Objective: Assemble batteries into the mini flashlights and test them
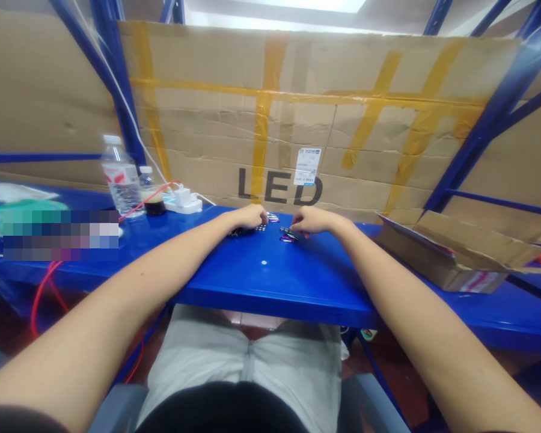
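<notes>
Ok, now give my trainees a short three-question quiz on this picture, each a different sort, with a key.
1. True or false: the open cardboard box is on the person's right side.
2. Which word is printed on the cardboard panel behind the table? A) USB B) LED C) TAPE
3. Fill in: the right hand is at some small shiny items on the ____-coloured table.

Key: 1. True; 2. B; 3. blue

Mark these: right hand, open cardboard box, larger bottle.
Right hand [312, 220], head view: back of the hand.
Open cardboard box [417, 255], head view: outer side wall.
Larger bottle [118, 175], head view: label.
</notes>
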Demonstrator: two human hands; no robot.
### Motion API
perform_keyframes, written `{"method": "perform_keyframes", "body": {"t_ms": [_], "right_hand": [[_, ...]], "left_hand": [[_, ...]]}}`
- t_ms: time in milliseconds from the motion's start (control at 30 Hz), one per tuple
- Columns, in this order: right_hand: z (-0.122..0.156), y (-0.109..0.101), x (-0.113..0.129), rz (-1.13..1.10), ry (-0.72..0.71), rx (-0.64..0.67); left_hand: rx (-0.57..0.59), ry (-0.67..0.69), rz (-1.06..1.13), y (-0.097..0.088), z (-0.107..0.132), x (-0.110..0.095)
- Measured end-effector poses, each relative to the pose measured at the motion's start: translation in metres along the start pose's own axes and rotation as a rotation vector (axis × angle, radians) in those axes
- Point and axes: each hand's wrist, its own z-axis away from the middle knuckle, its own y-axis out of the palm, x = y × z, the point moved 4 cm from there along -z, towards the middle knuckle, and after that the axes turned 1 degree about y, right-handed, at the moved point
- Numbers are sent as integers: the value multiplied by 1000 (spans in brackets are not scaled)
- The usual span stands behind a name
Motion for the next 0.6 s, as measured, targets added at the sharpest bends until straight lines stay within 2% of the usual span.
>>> {"method": "perform_keyframes", "body": {"t_ms": [167, 433, 600], "right_hand": [[0, 1, 0, -13, 17, 2], [1, 1, 1, -26, 29, 3], [0, 1, -1, -34, 22, -2]], "left_hand": [[9, 28, 50, 0, 1, 1], [-45, 55, 100, -1, 0, 7], [-149, 100, -66, -3, -4, 17]]}}
